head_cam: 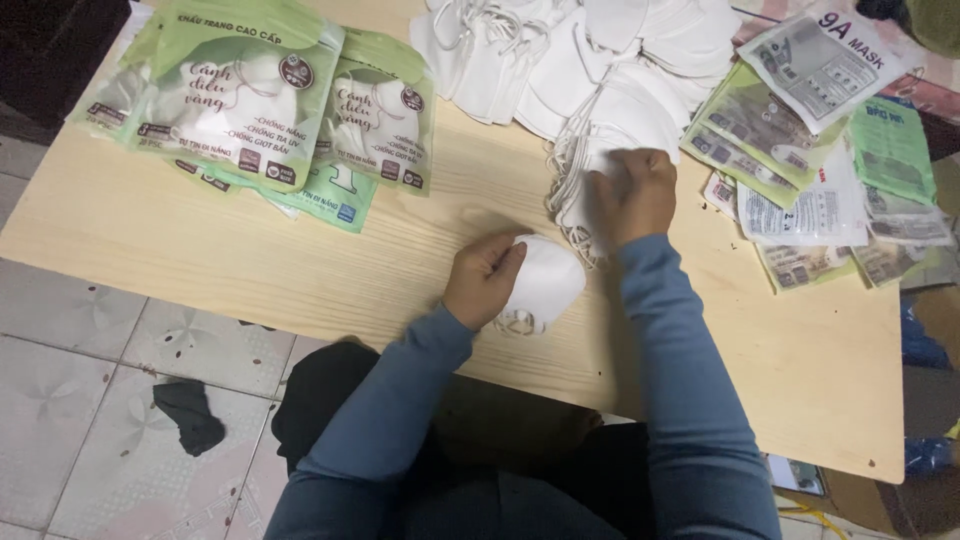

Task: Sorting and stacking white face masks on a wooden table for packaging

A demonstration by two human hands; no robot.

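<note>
My left hand (483,278) is closed around a small stack of folded white face masks (545,287) lying on the wooden table (250,250) near its front edge. My right hand (636,192) rests palm down on a fanned row of white masks (590,160), its fingers pressing on the top one. Behind that row, a large loose heap of white masks with ear loops (580,50) covers the back middle of the table.
Green and white filled mask packets (250,100) lie stacked at the back left. Flat empty packets in grey and green (820,150) are spread at the right. A dark cloth (190,415) lies on the tiled floor at the left.
</note>
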